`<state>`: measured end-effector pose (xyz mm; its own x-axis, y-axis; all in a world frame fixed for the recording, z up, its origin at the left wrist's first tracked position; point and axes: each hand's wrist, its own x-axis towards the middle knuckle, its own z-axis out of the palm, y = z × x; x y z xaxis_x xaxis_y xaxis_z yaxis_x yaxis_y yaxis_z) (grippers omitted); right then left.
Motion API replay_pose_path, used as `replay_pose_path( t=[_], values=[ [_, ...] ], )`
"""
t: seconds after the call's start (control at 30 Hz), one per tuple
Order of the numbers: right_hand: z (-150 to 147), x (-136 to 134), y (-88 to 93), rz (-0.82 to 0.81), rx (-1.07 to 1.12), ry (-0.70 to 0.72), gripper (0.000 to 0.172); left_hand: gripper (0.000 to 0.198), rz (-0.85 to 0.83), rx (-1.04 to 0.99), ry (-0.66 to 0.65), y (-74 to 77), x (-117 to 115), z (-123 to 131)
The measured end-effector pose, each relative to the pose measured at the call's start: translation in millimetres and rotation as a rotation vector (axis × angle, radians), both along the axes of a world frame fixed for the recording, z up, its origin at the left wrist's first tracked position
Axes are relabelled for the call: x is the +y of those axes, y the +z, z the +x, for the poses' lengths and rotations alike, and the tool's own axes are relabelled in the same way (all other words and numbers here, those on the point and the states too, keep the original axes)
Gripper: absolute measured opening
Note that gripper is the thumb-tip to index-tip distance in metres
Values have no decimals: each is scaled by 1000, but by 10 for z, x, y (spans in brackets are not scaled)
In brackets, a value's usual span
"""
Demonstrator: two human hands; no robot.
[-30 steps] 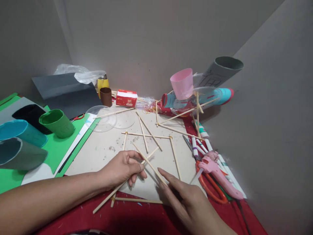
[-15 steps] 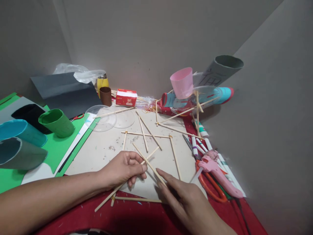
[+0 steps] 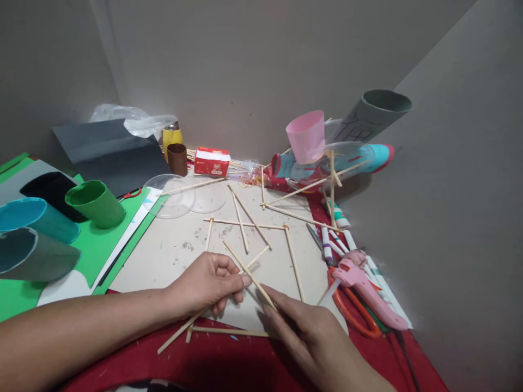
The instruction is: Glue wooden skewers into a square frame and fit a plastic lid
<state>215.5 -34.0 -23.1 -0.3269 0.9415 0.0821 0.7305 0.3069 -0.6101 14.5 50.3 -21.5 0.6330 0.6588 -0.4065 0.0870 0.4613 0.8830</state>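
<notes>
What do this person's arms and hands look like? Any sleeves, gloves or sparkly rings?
The bare left hand and bare right hand wear no gloves, and no rings or watch show. No sleeve shows on the bare left forearm or the bare right forearm, out to the picture's edges.

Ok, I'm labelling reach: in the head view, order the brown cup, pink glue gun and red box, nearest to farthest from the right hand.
1. Pink glue gun: right of the right hand.
2. Red box: back, leftward.
3. Brown cup: back, further left.
</notes>
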Motion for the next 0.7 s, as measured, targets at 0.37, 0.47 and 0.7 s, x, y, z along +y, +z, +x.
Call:
replay_pose_path(
  t=[0.37,0.47,0.7],
  values=[
    [-10,-1,14,-6,24,6,36,43,22,82,-5,92,-24,17],
    [-18,-1,21,-11,32,9,36,43,30,82,4,94,-24,28],
    [-24,1,22,-8,41,9,37,42,44,119,16,75,-23,54]
  ],
)
